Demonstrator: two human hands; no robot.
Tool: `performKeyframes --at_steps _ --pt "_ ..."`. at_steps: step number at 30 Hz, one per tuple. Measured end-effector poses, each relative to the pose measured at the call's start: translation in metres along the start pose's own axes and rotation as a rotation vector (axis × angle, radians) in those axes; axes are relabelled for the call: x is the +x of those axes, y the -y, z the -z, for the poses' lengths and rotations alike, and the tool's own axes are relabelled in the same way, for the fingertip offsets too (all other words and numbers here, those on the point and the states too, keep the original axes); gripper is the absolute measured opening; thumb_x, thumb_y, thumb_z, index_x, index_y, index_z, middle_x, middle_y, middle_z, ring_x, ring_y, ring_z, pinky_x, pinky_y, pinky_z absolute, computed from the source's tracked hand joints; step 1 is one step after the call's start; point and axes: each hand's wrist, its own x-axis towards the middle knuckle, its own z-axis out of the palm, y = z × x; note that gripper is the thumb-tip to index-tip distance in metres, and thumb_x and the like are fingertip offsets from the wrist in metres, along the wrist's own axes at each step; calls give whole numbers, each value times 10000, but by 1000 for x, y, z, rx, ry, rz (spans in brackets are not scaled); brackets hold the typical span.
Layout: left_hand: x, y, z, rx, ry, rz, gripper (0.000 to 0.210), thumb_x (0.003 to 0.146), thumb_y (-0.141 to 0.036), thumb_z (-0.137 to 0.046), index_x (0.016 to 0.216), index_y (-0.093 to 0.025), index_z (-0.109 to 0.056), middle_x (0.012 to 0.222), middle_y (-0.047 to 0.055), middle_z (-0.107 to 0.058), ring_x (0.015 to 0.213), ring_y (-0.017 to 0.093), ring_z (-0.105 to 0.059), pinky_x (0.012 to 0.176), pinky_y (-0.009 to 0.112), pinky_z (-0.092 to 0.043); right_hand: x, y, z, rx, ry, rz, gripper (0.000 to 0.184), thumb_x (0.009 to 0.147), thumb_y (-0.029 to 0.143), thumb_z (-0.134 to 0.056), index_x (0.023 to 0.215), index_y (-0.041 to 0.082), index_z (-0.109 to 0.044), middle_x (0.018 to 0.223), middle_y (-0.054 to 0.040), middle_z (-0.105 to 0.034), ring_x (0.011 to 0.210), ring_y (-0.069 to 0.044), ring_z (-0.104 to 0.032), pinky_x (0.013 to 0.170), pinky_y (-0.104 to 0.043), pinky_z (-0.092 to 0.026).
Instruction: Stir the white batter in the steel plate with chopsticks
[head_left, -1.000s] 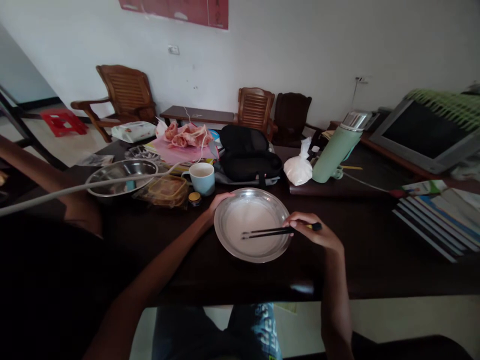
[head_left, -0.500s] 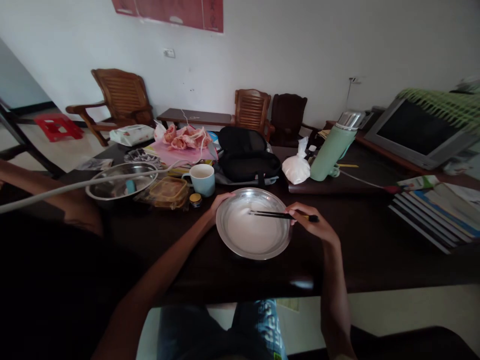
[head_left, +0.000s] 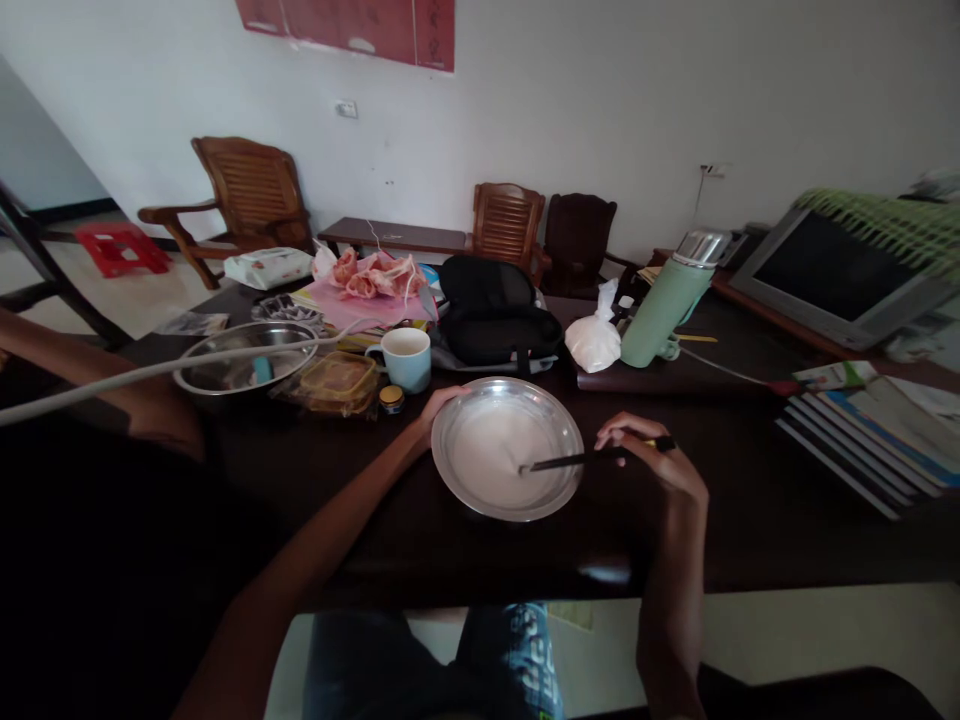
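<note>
Bowl point(head_left: 445, 462), shallow steel, sits on the table point(head_left: 750, 530) between the two hands, in front of the body. White liquid point(head_left: 487, 455) covers its floor.

Left hand point(head_left: 442, 410): gripping the bowl at its far left rim, thumb side uppermost; the fingers under the rim are hidden.

Right hand point(head_left: 645, 450): fingers closed round the chopsticks point(head_left: 562, 461), just beside the bowl's right rim and apart from it. Butt end shows past the knuckles.

Key relation: the chopsticks' long axis runs from the right hand leftward, nearly crosswise to the body, tips slightly closer to the person than the butt. They pass over the right rim; whether they touch it, I cannot tell. Tips are at the liquid near the bowl's middle, depth unclear, the pair blurred nearly into one line. The left hand touches the bowl itself; the right reaches it only by way of the chopsticks.

Nearby: cup point(head_left: 406, 360) and jar point(head_left: 391, 399) just left of the left hand; box point(head_left: 339, 383) beyond them on the same side, then the basin point(head_left: 281, 331). Ahead of the right hand, slightly left: bag of white powder point(head_left: 593, 342), with the flask point(head_left: 664, 312) beside it, tilted in view. Books point(head_left: 862, 450) lie well to its right. Another person's arm point(head_left: 67, 350) shows at far left.
</note>
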Motion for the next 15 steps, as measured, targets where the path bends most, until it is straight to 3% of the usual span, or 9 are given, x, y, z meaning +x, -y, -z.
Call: performKeyframes --at_steps 4,7,10,12,15 --pt "1 0 0 3 -21 -11 256 855 -207 -514 704 -135 -708 590 54 -687 525 162 -602 560 264 -478 1 0 -6 41 182 -5 266 892 428 -580 866 190 -697 824 -56 -703 658 -174 -638 621 -302 -538" --pt "0 0 -2 3 -39 -30 279 871 -193 -488 721 -133 -716 595 49 -690 515 151 -600 558 254 -478 2 1 -6 -21 115 -8 252 887 421 -589 898 198 -706 901 -60 -706 806 -200 -655 696 -313 -549" --pt "-1 -1 -4 6 -59 -28 263 857 -187 -510 699 -122 -711 571 45 -675 489 146 -585 541 252 -466 -4 2 4 -50 14 -20 262 894 424 -575 878 200 -711 866 -57 -696 706 -173 -621 586 -277 -526" --pt "-1 -2 -4 8 -49 -28 256 849 -184 -523 681 -124 -707 575 48 -676 495 151 -590 548 259 -467 -6 4 6 -25 82 -5 272 896 424 -574 843 197 -714 832 -56 -697 618 -150 -593 531 -265 -501" --pt "1 -2 -3 11 -35 -42 251 849 -178 -531 674 -133 -706 591 47 -683 512 156 -601 573 264 -475 -1 4 -4 22 204 15 271 890 426 -586 845 191 -713 835 -57 -704 623 -150 -613 578 -277 -521"
